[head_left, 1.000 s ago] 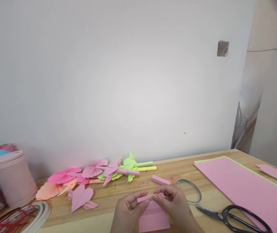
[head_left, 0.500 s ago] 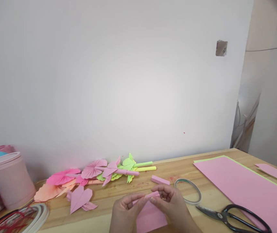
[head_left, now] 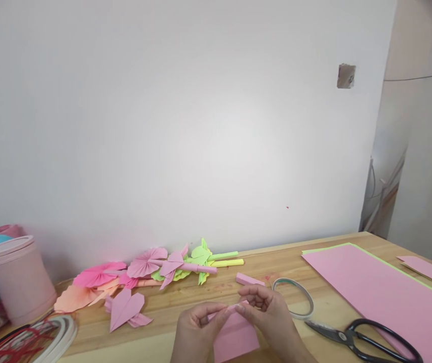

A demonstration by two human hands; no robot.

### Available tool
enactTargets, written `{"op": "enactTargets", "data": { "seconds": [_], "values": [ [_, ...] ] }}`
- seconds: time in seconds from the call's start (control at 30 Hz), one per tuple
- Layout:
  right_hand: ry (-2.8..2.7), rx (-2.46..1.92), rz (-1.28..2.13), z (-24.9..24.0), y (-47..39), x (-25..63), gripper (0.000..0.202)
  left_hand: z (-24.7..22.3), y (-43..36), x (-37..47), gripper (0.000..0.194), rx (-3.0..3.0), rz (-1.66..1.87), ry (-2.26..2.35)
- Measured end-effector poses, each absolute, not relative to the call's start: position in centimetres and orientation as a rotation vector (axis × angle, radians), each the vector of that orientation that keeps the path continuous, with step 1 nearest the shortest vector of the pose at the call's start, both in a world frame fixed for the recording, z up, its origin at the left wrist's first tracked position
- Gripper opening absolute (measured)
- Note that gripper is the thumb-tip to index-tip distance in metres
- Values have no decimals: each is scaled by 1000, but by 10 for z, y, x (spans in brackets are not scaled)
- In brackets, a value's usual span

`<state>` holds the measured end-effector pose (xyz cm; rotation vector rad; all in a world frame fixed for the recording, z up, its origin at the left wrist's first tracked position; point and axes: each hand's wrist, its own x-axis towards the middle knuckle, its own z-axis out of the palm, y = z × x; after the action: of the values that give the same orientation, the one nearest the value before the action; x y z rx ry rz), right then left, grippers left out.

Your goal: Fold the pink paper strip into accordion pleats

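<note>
A sheet of pink paper (head_left: 236, 338) hangs between my two hands, its upper edge folded into narrow pleats. My left hand (head_left: 198, 327) pinches the left end of that edge between thumb and fingers. At the other end, my right hand (head_left: 266, 312) grips the pleated edge, thumb in front and fingers curled behind. Just beyond my right hand lies a small folded pink paper strip (head_left: 250, 279). A roll of tape (head_left: 311, 297) is to the right of it, and black-handled scissors (head_left: 352, 337) lie nearer to me.
Folded paper flowers (head_left: 147, 262) in pink, orange, green and yellow lie along the wall. A pink folded piece (head_left: 125, 308) sits before them. At the left stand a pink container (head_left: 19, 282) and coiled white cords (head_left: 62, 335). Large pink sheets (head_left: 382, 292) cover the right side.
The pleated edge has turned so that the flat part of the sheet faces me more. Both hands keep their grip in nearly the same place.
</note>
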<state>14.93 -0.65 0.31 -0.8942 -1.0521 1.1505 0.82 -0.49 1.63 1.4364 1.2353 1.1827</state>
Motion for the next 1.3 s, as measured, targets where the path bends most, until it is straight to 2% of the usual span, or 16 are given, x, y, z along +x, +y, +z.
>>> {"op": "enactTargets", "data": {
  "seconds": [0.23, 0.5, 0.73, 1.0, 1.17, 1.3],
  "values": [
    [-1057, -930, 1080, 5, -8, 148, 17, 19, -6, 11, 23, 1476, 1148, 1244],
    [-1062, -829, 1139, -7, -4, 147, 22, -7, 4, 8, 20, 1330, 1176, 1077],
    [-1022, -792, 1194, 6, -3, 157, 20, 9, 2, -2, 28, 1439, 1144, 977],
    [-1000, -784, 1326, 10, -7, 159, 33, 14, 2, -2, 30, 1404, 1136, 978],
    [-1121, -887, 1117, 10, -8, 153, 36, 11, 2, -2, 33, 1295, 1178, 924],
    [-1180, -988, 803, 4, -8, 159, 25, 9, 9, -7, 28, 1075, 1302, 918]
  ]
}}
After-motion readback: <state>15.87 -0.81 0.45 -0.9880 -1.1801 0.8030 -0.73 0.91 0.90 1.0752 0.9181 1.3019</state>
